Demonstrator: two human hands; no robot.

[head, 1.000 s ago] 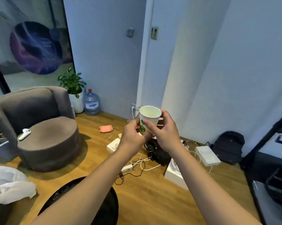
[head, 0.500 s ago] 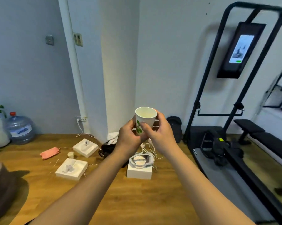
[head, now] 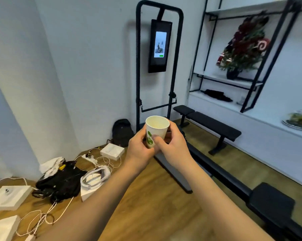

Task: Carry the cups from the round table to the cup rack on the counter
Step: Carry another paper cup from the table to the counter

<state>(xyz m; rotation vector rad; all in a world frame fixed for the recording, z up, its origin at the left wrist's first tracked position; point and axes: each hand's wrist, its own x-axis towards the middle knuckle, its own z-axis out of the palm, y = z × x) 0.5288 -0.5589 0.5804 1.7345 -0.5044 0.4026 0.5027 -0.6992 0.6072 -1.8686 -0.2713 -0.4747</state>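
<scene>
Together, both hands grip one paper cup point(head: 156, 130) out in front of the person, held upright with its open mouth up. The left hand point(head: 140, 149) wraps the cup's left side and base with curled fingers, and the right hand point(head: 172, 143) closes on its right side, the thumb point(head: 157, 140) pressed across the front over the green print. The cup sits between the two palms, its rim standing clear above the fingers; the inside looks pale and I cannot tell if anything is in it.

Beyond the cup, a black metal frame point(head: 138, 66) stands against the wall and carries a lit screen point(head: 159, 46). Right of the cup runs a black padded bench point(head: 212, 124), and further right a black-framed wall shelf point(head: 233, 80) holds a dark potted plant point(head: 242, 49); below it a white ledge point(head: 268, 119) bears a plate point(head: 297, 119). Left of the cup, on the wooden floor point(head: 146, 197), lie a black backpack point(head: 122, 132), white boxes point(head: 112, 151), a tangle of white cables point(head: 101, 160) and a heap of black fabric point(head: 60, 183). A long dark rail point(head: 225, 174) crosses the floor below the right forearm.
</scene>
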